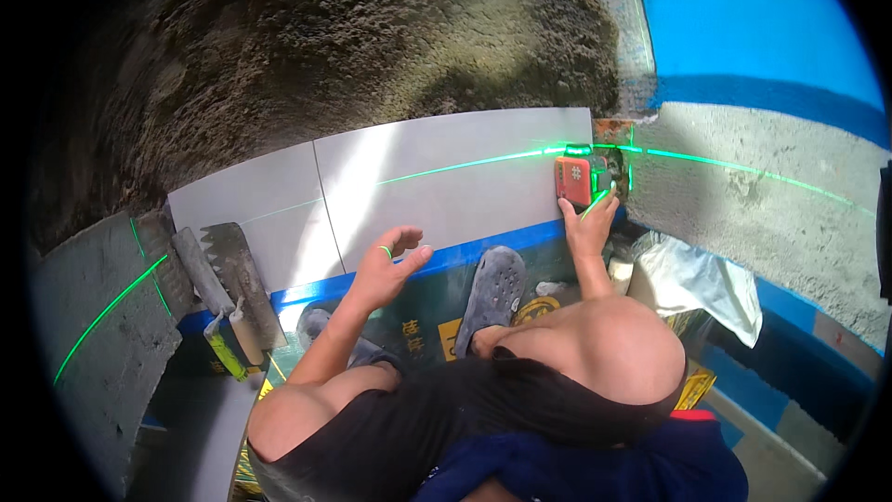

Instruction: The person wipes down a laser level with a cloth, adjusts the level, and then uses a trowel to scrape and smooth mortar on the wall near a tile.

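A red and black laser level (pixel 574 182) stands against the right end of the pale wall tiles (pixel 465 153), casting bright green lines over them and the side walls. My right hand (pixel 589 231) grips its lower part, thumb on the left and fingers on the right. In front of the tiles, my left hand (pixel 383 271) hovers with nothing in it, thumb apart from loosely bent fingers. A green line crosses one of its fingers. Along the tiles' lower edge runs a blue strip (pixel 446 254).
A notched trowel (pixel 240 270) and a grey bar-shaped tool (pixel 203 271) lean at the left. Rough mortar (pixel 372 28) covers the wall above the tiles. A white plastic bag (pixel 701 284) hangs at right. My feet in grey clogs (pixel 492 293) rest on a dark green printed surface (pixel 437 293).
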`<action>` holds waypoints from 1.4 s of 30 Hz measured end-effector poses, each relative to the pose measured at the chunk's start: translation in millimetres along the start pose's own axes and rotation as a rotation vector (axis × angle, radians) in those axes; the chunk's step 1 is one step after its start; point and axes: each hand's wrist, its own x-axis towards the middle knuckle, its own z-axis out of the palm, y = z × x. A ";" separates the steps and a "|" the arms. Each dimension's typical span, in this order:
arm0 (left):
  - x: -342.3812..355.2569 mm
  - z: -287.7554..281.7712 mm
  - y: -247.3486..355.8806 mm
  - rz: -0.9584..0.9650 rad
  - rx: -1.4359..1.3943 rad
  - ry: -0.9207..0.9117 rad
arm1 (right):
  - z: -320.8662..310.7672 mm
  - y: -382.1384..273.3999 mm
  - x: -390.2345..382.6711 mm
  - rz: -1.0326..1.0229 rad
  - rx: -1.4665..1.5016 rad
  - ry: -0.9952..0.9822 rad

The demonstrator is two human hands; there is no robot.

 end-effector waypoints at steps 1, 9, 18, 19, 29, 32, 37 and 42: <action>1.5 2.0 -1.9 -0.002 -0.016 -0.003 | 2.7 0.2 0.3 0.013 -0.006 -0.002; 3.0 12.2 13.0 0.044 0.111 -0.016 | 8.1 -0.7 3.1 0.111 -0.044 -0.077; -47.4 -44.8 2.7 0.148 -0.057 0.615 | -2.3 19.6 3.1 -0.001 -0.008 -0.062; -59.8 -54.8 0.1 0.180 0.042 0.728 | -0.6 31.7 2.5 -0.086 -0.061 -0.049; -167.7 -102.4 -70.0 -0.075 0.857 1.313 | -58.3 -31.5 -37.5 -0.083 0.356 -0.261; -166.9 -109.4 -82.4 -0.183 0.771 1.313 | -37.9 -47.6 -25.5 -0.126 0.535 -0.429; -168.6 -128.2 -105.6 -0.299 0.527 1.270 | -39.5 -121.5 -9.0 -0.317 0.568 -0.757; -167.9 -116.5 -67.0 -0.378 0.413 1.243 | -44.6 -167.0 -19.1 -0.389 0.644 -0.942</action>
